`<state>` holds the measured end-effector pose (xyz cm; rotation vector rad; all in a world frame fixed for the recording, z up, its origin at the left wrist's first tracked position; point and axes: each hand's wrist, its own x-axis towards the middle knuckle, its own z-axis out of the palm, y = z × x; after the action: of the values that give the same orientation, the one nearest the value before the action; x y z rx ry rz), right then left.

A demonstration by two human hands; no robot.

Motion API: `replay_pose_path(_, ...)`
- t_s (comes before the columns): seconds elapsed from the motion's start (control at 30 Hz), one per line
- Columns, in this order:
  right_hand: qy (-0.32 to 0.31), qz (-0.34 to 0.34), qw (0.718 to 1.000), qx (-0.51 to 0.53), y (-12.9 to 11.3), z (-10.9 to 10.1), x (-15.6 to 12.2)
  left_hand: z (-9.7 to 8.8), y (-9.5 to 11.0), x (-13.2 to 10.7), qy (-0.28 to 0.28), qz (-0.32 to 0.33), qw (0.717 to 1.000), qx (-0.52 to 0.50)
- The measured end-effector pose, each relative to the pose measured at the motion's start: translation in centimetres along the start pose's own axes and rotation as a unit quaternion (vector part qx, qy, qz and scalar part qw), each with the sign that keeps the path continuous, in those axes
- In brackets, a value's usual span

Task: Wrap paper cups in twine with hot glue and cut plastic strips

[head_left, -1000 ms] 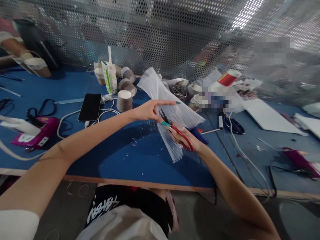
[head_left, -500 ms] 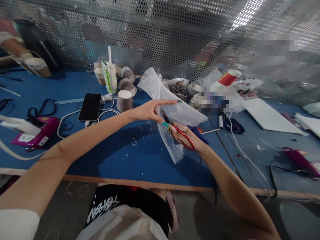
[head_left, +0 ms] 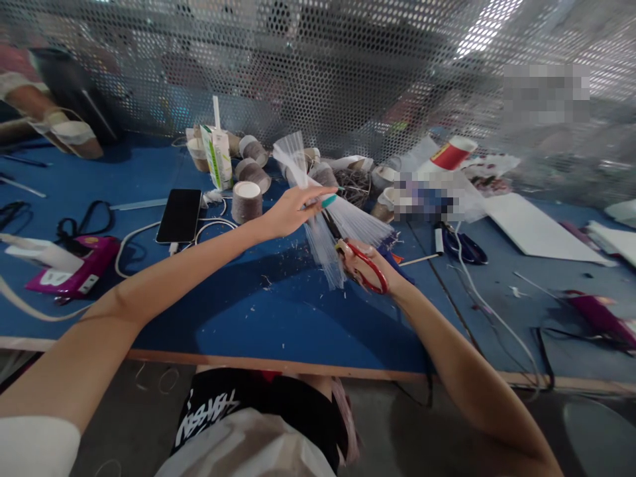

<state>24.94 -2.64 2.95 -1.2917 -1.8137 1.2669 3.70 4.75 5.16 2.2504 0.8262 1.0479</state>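
My left hand [head_left: 297,211] is closed in a pinch, thumb against fingers, on a sheer, white, finely pleated fabric [head_left: 289,156]. The fabric fans out from the pinch towards the wall, to the right and down towards the front of the table. In my right hand [head_left: 380,262] is a pair of scissors [head_left: 373,270] with red handles and dark blades. The blades point up and left into the fabric just below my left fingers. Whether the blades are apart is hard to make out. Part of the fabric lies behind my hands.
Thread cones [head_left: 247,202], a drink carton [head_left: 218,156] and a phone [head_left: 179,215] stand or lie left of the fabric. A perforated metal screen [head_left: 322,73] rises behind. Blue-handled scissors [head_left: 464,248] and a white board [head_left: 544,228] are at the right, a purple power strip [head_left: 74,275] at the left.
My left thumb and fingers, spread apart before, have closed on the fabric. The fabric has drawn up and narrowed, its front end rising. The scissors have turned slightly, staying in my right hand.
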Motion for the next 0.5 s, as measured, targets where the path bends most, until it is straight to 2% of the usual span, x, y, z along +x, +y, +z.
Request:
replay_pose_path(0.1,-0.004,-0.01,1.0,0.028,0.1,-0.1,0.2,-0.3,0.2,-0.1,0.017,-0.03,0.999,-0.016)
replay_pose_path(0.2,0.0,-0.013,0.999,0.042,-0.4,-0.1,0.1,-0.6,0.3,-0.2,0.007,-0.051,0.996,-0.073)
replay_pose_path(0.3,0.02,-0.013,1.0,0.015,-0.9,-0.2,-0.2,-1.0,0.2,0.0,-0.008,-0.047,0.992,-0.121)
replay_pose_path(0.37,0.025,-0.009,1.0,0.01,-1.0,-0.4,-0.3,-1.4,0.1,0.1,-0.013,-0.044,0.993,-0.113)
replay_pose_path(0.5,-0.012,-0.003,0.999,0.043,-0.6,-0.8,-0.3,-2.0,0.0,0.2,-0.027,-0.02,0.994,-0.101)
